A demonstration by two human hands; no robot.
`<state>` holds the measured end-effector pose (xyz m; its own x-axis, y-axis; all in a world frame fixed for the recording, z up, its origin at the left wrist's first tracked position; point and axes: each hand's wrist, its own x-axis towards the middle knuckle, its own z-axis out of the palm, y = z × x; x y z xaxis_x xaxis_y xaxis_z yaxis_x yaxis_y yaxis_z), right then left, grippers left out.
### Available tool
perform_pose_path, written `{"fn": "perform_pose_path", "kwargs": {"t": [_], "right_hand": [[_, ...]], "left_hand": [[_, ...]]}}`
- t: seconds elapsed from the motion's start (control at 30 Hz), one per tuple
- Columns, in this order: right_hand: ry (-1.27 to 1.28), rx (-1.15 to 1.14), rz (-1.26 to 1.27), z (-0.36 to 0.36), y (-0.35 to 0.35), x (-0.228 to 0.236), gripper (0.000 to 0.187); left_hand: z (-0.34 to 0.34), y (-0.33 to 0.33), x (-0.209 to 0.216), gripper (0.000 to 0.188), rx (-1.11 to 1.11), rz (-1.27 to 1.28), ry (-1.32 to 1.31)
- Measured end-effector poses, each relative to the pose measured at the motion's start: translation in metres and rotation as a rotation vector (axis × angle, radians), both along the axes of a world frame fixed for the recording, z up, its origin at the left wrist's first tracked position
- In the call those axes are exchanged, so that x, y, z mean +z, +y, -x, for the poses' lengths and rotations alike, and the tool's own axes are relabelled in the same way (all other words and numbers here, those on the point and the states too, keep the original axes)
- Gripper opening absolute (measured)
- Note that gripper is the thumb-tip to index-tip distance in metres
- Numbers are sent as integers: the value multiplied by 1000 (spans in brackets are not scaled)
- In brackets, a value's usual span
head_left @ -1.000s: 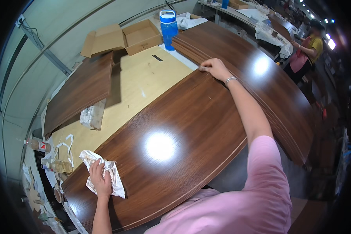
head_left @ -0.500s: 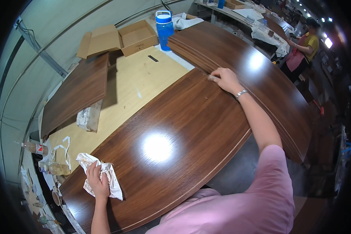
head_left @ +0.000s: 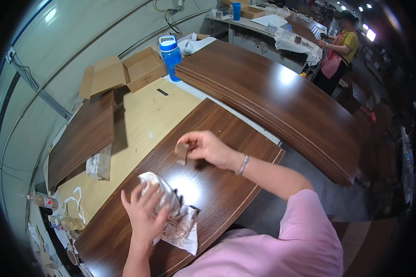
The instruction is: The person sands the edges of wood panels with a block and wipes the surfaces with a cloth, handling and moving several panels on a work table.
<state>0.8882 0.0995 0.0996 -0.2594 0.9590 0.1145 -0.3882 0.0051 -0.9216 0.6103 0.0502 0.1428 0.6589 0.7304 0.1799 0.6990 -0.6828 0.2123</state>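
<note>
A dark brown wood-grain panel (head_left: pixel 226 134) with a curved front edge lies in front of me. Over it, my left hand (head_left: pixel 145 214) grips a crumpled white cloth (head_left: pixel 182 231) with brown stains, its fingers spread across the folds. Dark patches show along the cloth's right side. My right hand (head_left: pixel 205 147), a silver bracelet at its wrist, pinches a small flat greyish-tan piece (head_left: pixel 182 154) just above the panel, right of and beyond the cloth. The piece is slightly blurred, and I cannot tell its kind.
A stack of similar brown panels (head_left: pixel 272 87) stands at the right. At the left, another panel (head_left: pixel 85 134) leans over a wrapped block (head_left: pixel 98 165). Behind are an open cardboard box (head_left: pixel 143 69) and a blue bottle (head_left: pixel 171 59). A person (head_left: pixel 339 48) works at the far right.
My left hand has moved right and farther in with the cloth. My right hand has come back left from the panel's far edge, with the small piece. The view has shifted slightly.
</note>
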Motion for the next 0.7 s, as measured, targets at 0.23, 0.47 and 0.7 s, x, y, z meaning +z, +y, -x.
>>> {"fn": "perform_pose_path", "kwargs": {"t": [0.23,0.47,0.7], "right_hand": [[298,114,22,26,-36,-3,32],[305,172,-13,48,-62,4,28],[246,372,-2,92,-73,7,32]], "left_hand": [[-45,17,-18,24,62,1322,-1269],[-25,3,-36,18,45,1258,-1338],[35,-22,-43,31,-131,1325,-1417]]}}
